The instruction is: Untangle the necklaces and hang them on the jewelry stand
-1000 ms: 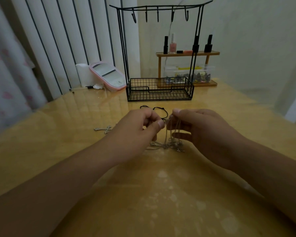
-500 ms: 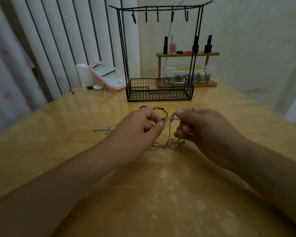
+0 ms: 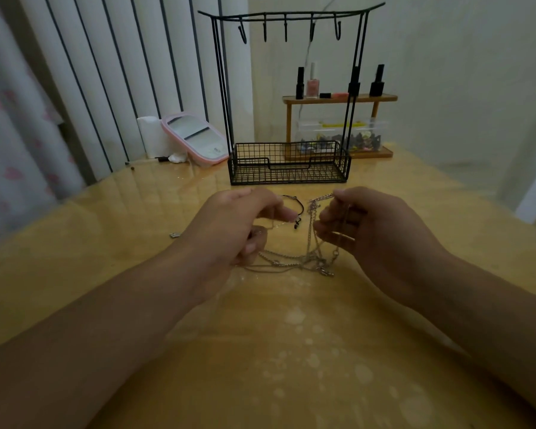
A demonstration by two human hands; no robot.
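A tangle of silver necklaces lies and hangs over the yellow table between my hands. My left hand holds thin chain strands in its curled fingers. My right hand pinches a chain at its top, and the chain drops down into the tangle. A black cord necklace lies on the table just behind the hands. The black wire jewelry stand rises beyond them, with several bare hooks on its top bar and a mesh basket at its base.
A pink-framed mirror and a white roll stand at the back left. Behind the stand, a wooden shelf carries nail polish bottles above a clear box. A small silver piece lies left of my left hand.
My hands have moved apart. The chains between them are now stretched out wider, and more of the tangle shows above the table.
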